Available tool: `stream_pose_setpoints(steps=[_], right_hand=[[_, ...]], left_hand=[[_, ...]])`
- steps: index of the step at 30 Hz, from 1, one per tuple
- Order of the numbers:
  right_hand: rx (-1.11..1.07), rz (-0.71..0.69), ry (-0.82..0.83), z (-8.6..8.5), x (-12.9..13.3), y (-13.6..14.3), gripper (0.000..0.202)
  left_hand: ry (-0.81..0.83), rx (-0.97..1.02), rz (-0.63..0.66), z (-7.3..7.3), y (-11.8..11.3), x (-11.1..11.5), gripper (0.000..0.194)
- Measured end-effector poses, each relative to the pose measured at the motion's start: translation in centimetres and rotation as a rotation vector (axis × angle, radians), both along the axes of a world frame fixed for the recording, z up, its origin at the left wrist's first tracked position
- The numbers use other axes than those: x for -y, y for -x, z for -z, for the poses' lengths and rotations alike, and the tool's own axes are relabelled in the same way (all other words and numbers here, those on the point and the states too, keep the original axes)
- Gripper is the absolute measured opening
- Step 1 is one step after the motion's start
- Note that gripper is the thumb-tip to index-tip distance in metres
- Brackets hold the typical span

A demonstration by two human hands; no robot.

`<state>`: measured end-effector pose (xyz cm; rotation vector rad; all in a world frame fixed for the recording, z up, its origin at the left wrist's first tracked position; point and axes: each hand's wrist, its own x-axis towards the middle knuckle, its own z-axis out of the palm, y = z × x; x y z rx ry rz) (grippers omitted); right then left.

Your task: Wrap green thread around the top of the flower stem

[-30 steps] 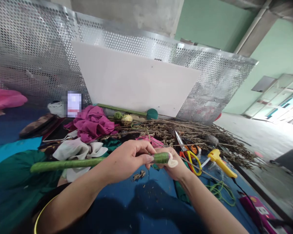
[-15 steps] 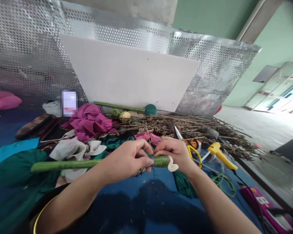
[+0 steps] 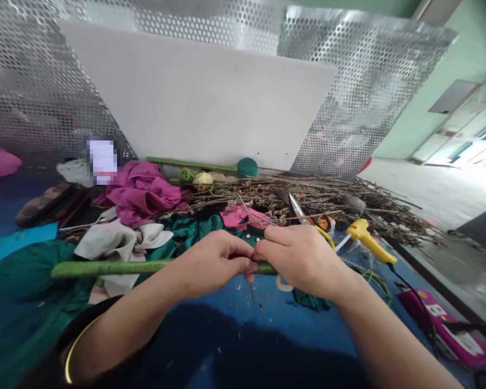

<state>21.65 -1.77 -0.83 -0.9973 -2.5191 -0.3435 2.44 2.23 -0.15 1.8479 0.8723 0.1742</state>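
Note:
A stick wrapped in green thread (image 3: pixel 113 268) lies crosswise before me, with a dark green cloth-covered ball (image 3: pixel 28 270) at its left end. My left hand (image 3: pixel 214 265) is closed around the stick near its right end, thumb on the front. My right hand (image 3: pixel 308 262) covers that end from above, its fingers pinched together against the left fingertips. A thin green thread (image 3: pixel 230 195) runs from a small green ball of thread (image 3: pixel 186 175) towards the right hand; its end is hidden by the fingers. A pale curl (image 3: pixel 284 284) shows below the right hand.
Scissors with yellow handles (image 3: pixel 297 208), a yellow glue gun (image 3: pixel 368 241) and a purple power strip (image 3: pixel 445 329) lie to the right. Dried stalks (image 3: pixel 332 194) spread behind my hands. Magenta cloth (image 3: pixel 141 192) and white cloth (image 3: pixel 109 240) lie left. A white board (image 3: pixel 202 102) stands behind.
My right hand has turned over the stick's right end, now hiding most of the pale curl. The left hand keeps its hold. The whole view has tilted down slightly.

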Motion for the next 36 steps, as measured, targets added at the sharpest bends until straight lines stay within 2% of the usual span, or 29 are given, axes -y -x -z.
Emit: stream_pose_setpoints(steps=[8, 11, 14, 16, 21, 23, 30, 36], right_hand=[[0.054, 0.223, -0.274, -1.9, 2.7, 1.2, 0.039], [0.044, 0.285, -0.328, -2.0, 3.4, 1.8, 0.035], [-0.001, 0.332, -0.367, -1.5, 3.7, 2.5, 0.031], [-0.058, 0.344, -0.334, -1.0, 3.7, 2.8, 0.028], [-0.246, 0.343, -0.087, 0.4, 3.9, 3.6, 0.018], [-0.302, 0.351, -0.042, 0.8, 4.0, 3.9, 0.018], [-0.38, 0.293, -0.105, 1.4, 3.7, 4.7, 0.027], [-0.394, 0.276, -0.104, 1.8, 3.8, 4.6, 0.025]], left_hand=[[-0.319, 0.101, -0.073, 0.0, -0.1, 0.9, 0.028], [-0.451, 0.103, -0.176, 0.3, 0.0, 0.8, 0.029], [-0.535, 0.085, -0.226, 0.1, 0.2, 0.7, 0.029], [-0.56, 0.088, -0.254, -0.2, 0.5, 0.6, 0.029], [-0.595, 0.115, -0.329, -0.9, 1.0, 0.7, 0.029], [-0.595, 0.105, -0.338, -1.1, 1.1, 0.7, 0.029], [-0.551, 0.106, -0.333, -1.7, 1.5, 0.9, 0.027], [-0.536, 0.108, -0.332, -1.8, 1.6, 0.9, 0.026]])
